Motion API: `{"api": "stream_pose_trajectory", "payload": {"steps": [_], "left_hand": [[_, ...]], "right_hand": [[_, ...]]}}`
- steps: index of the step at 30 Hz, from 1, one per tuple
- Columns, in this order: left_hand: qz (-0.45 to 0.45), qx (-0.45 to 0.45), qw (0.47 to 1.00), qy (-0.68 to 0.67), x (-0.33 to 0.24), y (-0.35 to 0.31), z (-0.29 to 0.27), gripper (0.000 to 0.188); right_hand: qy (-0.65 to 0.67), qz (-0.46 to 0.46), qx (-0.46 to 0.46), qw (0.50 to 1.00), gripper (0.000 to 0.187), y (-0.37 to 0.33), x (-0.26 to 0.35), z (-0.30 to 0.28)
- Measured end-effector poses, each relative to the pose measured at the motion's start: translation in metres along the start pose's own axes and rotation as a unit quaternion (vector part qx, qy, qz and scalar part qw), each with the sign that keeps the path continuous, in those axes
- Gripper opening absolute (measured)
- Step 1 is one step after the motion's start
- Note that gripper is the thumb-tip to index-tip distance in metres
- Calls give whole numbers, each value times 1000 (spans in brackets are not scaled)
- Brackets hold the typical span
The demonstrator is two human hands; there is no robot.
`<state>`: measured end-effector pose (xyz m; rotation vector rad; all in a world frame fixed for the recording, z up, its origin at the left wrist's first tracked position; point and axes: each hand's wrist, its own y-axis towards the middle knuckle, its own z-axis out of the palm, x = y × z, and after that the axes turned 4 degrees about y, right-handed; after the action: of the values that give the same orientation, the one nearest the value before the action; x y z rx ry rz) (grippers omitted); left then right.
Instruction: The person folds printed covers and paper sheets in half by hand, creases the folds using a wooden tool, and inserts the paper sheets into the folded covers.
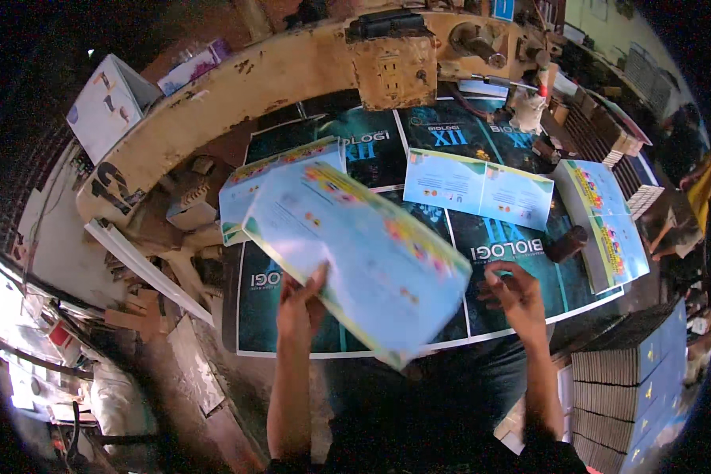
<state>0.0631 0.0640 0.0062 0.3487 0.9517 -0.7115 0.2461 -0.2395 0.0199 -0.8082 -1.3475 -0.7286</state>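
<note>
A large light-blue printed sheet (363,257) with yellow-green edges and colourful pictures is tilted above the table. My left hand (299,304) pinches its near-left edge. To the right of the sheet, my right hand (520,300) is raised with fingers loosely curved and apart, nothing visible in them. Behind the held sheet lies a pile of similar sheets (241,193), partly covered by it. Another printed sheet (478,189) rests flat at the middle back. At the right is a stack of the same prints (608,225), with a dark cylinder (566,244) beside it.
Dark teal printed cover sheets (442,312) span the tabletop. A worn beige machine frame (221,91) curves around the far and left sides. Bundled book stacks (608,387) stand at the lower right, others (596,130) at the back right. A white box (107,110) sits far left.
</note>
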Motion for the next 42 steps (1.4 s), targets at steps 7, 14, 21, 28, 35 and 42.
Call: {"api": "stream_pose_trajectory", "payload": {"steps": [7,14,21,28,35,42], "left_hand": [[161,56,976,134,16,150,-44,39],[98,-34,845,525,7,222,-152,43],[-172,-85,940,282,-23,154,-123,33],[-58,42,766,638,-23,128,-121,49],[232,20,749,620,21,73,-63,24],[282,13,701,655,19,64,-50,18]], "right_hand": [[-138,-186,-106,967,10,11,-50,-11],[-197,-241,-90,946,11,12,-44,0],[-203,-241,-35,948,16,-40,9,-54],[-547,-167,-246,782,35,-10,67,-216],[-644,-57,-242,723,29,-3,47,-233],[-590,-39,-206,780,22,3,66,-235]]}}
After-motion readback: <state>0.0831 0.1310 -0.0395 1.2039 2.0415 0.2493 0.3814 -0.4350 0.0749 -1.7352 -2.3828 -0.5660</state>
